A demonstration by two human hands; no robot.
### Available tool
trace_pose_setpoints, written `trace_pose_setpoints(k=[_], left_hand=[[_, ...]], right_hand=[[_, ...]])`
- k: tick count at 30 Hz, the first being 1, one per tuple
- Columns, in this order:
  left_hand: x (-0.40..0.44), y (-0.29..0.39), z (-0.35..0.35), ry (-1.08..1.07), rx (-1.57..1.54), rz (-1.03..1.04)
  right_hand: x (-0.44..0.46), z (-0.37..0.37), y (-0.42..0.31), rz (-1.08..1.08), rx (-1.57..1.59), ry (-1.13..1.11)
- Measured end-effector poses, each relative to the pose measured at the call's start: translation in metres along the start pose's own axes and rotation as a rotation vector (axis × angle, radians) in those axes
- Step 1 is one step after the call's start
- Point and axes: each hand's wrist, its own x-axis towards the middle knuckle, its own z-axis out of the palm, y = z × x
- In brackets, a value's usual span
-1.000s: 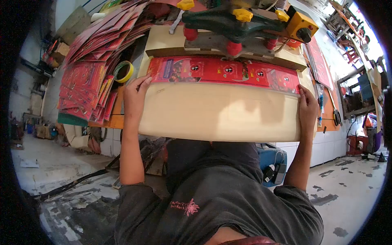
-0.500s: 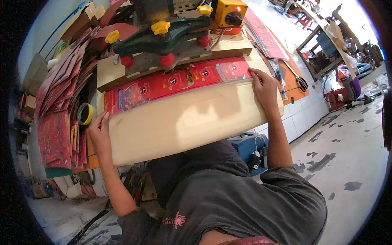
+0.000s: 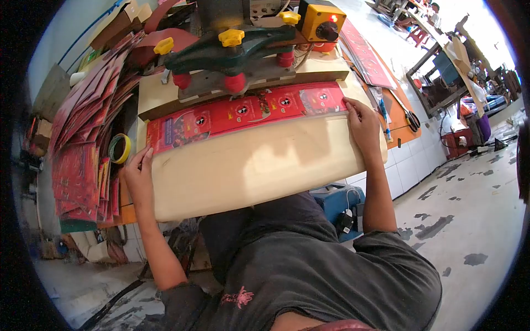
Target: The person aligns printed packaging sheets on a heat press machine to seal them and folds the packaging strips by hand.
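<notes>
A long red printed plastic sheet (image 3: pixel 221 117), with food pictures and logos, lies across a cream padded board (image 3: pixel 248 171). Its far edge runs close along the bar of a heat-press-like machine (image 3: pixel 204 58) with a dark green frame, yellow knobs and red feet. At the sheet's near left corner, my left hand (image 3: pixel 139 175) is closed, thumb against fingers. My right hand (image 3: pixel 362 128) pinches the right end between thumb and fingers. Both hands hold the sheet flat along the board.
Stacked red printed packets (image 3: pixel 88 138) lean at the left, beside a yellow tape roll (image 3: pixel 119 148). A yellow control box (image 3: pixel 323 23) with a lit red lamp stands at the back. Scissors (image 3: pixel 411 118) and more red sheets (image 3: pixel 365 52) lie on the orange table at right.
The view has shifted slightly, so the machine and board sit a little further right in it. Both hands stay at the sheet's two ends.
</notes>
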Motion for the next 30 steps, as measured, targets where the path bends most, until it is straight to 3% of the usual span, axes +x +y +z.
trace_pose_setpoints(k=[12, 19, 30], left_hand=[[0.0, -0.005, 0.003, 0.017, -0.012, 0.014], [0.0, -0.004, 0.0, 0.018, -0.035, 0.009], [0.001, -0.005, -0.001, -0.001, -0.015, 0.031]], right_hand=[[0.001, 0.002, 0.011, -0.094, -0.049, 0.015], [0.0, 0.0, 0.0, 0.009, -0.046, -0.048], [0.001, 0.001, 0.004, -0.046, -0.013, -0.007]])
